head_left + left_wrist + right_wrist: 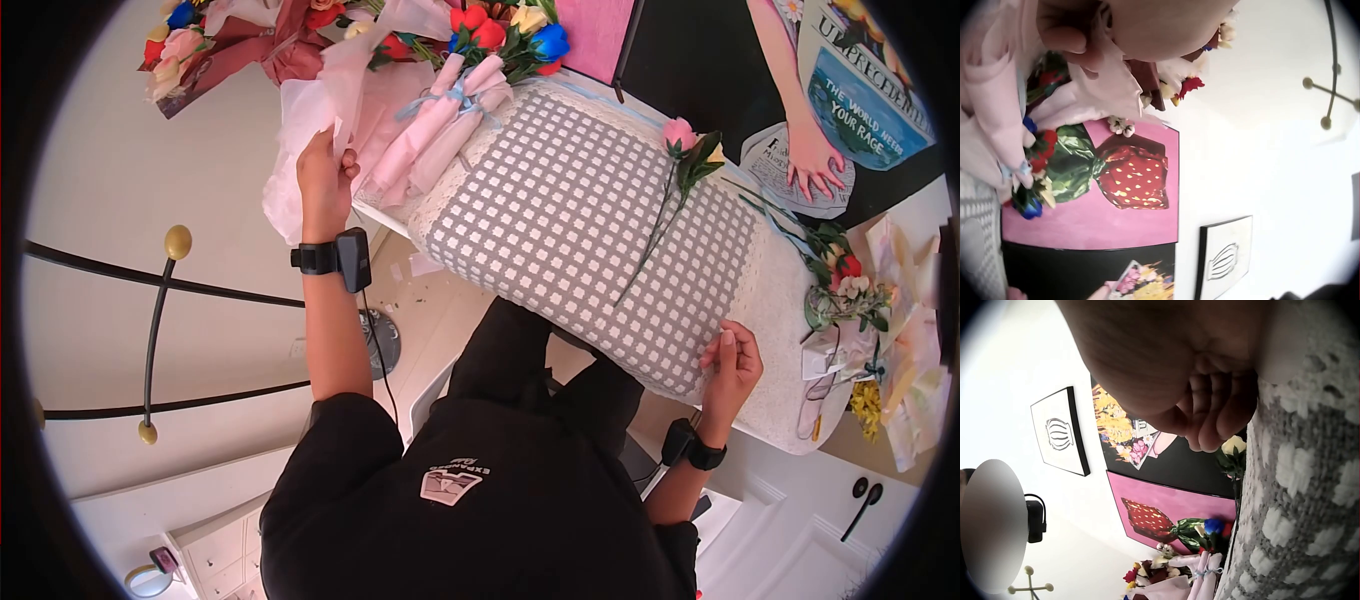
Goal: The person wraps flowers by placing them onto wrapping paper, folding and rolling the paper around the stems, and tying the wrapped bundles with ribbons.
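Note:
My left hand (325, 190) pinches a sheet of pale pink wrapping paper (285, 200) at the table's left end; in the left wrist view the paper (1110, 81) hangs from the fingers. Beside it lie rolled pink bouquets (440, 125) tied with blue ribbon. A grey and white checked cushion (560, 200) fills the middle, with a pink rose (679, 135) and a yellowish flower on long stems across its right part. My right hand (735, 370) rests at the cushion's lower right edge, fingers loosely bent, holding nothing; the right wrist view shows the fingers (1213, 419) close above the fabric.
More bouquets with red and blue flowers (550, 42) lie at the back left. Loose flowers (850, 268), wrapping paper (915, 340) and a glass vase are at the right end. Pictures (590, 30) stand behind the table. A black metal rack (150, 340) is at left.

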{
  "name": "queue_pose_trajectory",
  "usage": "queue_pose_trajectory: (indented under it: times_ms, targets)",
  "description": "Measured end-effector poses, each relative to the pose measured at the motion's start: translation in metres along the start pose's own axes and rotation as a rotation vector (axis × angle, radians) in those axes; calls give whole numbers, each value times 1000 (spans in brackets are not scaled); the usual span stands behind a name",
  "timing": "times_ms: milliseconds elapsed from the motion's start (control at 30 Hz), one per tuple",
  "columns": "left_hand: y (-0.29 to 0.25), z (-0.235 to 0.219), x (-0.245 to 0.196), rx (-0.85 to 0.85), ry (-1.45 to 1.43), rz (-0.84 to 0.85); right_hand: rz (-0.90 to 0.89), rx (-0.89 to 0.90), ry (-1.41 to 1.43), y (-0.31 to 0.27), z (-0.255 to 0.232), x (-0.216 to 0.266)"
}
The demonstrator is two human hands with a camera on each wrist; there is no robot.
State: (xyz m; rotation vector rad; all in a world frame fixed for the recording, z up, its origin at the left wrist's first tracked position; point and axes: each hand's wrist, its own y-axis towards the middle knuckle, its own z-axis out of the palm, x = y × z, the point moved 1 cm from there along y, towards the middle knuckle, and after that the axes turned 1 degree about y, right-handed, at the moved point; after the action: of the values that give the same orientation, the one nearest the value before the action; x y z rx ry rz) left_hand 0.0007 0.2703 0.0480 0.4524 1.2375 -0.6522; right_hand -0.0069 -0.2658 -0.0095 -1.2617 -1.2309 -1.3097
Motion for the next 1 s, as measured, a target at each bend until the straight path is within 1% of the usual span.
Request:
queue_pose_trajectory:
  times_ms: [33,67,133,167,233,333,367,400,433,467,500,533,567,600,633,667,700,767,800,833,867,900,933,967,1000]
  targets:
    - [-2,1,0,6,-116,-44,0,-1,-2,0,0,0]
    - [-2,-1,2,5,-117,-45,-1,2,6,0,0,0]
    - [-4,-3,2,230,-456,-134,-2,11,12,0,1,1]
    - [-8,-1,2,227,-458,-132,-2,6,2,0,1,1]
    - [-26,12,5,268,-614,-130,-3,11,-7,0,1,1]
    - [-69,37,23,138,-546,-52,-5,-4,-20,-3,2,0]
    - [-89,44,32,173,-462,23,-7,7,-71,-5,2,-1]
    - [-116,63,33,155,-358,149,-9,17,-123,-6,3,-1]
    - [-139,68,41,190,-399,48,-12,26,-126,-7,9,2]
    - [-154,62,65,315,-192,127,-26,90,-78,-13,19,8]
    - [-178,62,76,426,-34,131,-38,153,-30,-19,29,15]
    - [-199,62,83,576,80,-2,-29,213,-30,-24,41,24]
    - [-218,75,87,636,-55,-53,-33,219,-31,-27,52,26]
    - [-220,89,84,811,163,509,-75,293,81,-30,62,26]
    - [-228,89,70,1147,54,-187,-115,367,195,-31,68,25]
    - [-235,99,73,1166,-9,-209,-130,408,195,-30,64,15]
    - [-240,103,70,1226,108,-210,-134,417,199,-30,59,11]
    - [-243,100,79,1309,86,-334,89,315,202,-31,57,9]
    - [-241,96,79,1301,89,-331,113,274,162,-32,58,11]
    - [-234,91,77,1235,217,-134,112,281,164,-31,58,12]
    - [-226,86,73,1161,343,62,92,252,208,-29,55,12]
    - [-212,75,64,1001,267,-40,73,221,253,-27,52,12]
    - [-192,61,57,801,104,-76,72,221,259,-24,46,13]
    - [-160,35,51,632,84,-38,67,182,180,-20,37,13]
    - [-133,-5,57,308,594,277,64,143,99,-17,28,11]
